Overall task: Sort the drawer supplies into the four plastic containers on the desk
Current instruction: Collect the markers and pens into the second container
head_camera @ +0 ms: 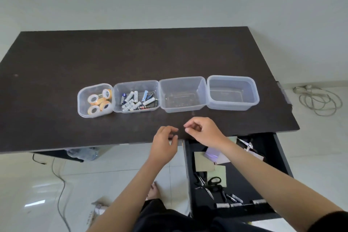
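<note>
Head view: four containers in a row mid-tabletop; tape rolls in the leftmost container, batteries in the second container, third container and fourth container bare. Left hand and right hand over the near edge of the desk, fingers loosely curled; nothing visibly held, tiny pinch not ruled out. Open drawer under near right corner, holding scissors, pens, paper pads. Likely next: one kind per free container; scissors lifted by handles, blades shut.

dark brown desk, clear containers, orange-and-white tape rolls, black-handled scissors, white-and-blue batteries.
</note>
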